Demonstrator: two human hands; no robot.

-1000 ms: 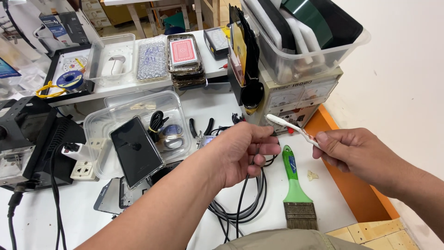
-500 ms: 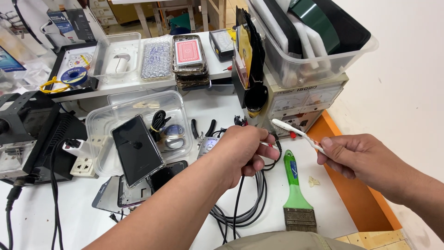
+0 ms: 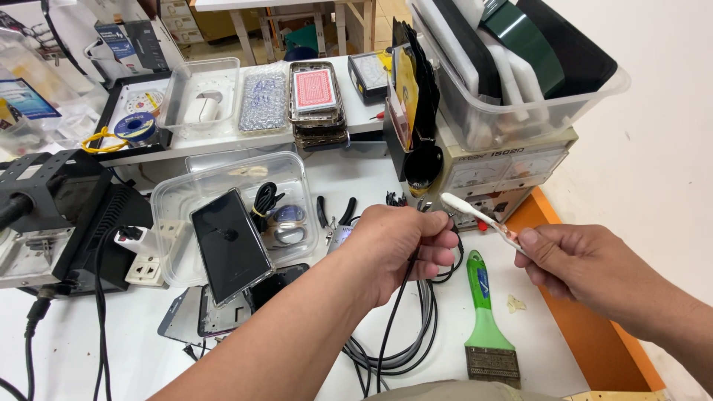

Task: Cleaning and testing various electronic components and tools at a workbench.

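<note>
My left hand (image 3: 397,249) is closed around the end of a black cable (image 3: 394,327), which hangs down to a coil of cables on the white table (image 3: 134,334). My right hand (image 3: 587,263) pinches a small white toothbrush (image 3: 475,215) by its handle. The brush head points left, close to the cable end in my left fist. Whatever connector the left hand holds is hidden by the fingers.
A green-handled paintbrush (image 3: 486,319) lies below the hands. A clear tub (image 3: 234,215) holds a black phone (image 3: 230,245) and small parts. Pliers (image 3: 334,212), a power supply (image 3: 497,167) under a clear bin, a black station (image 3: 59,215), a shelf of phone cases (image 3: 312,104).
Both hands have stayed close together; the right hand with the toothbrush has shifted slightly, and the brush head sits nearer the left fist. The view has tilted a little.
</note>
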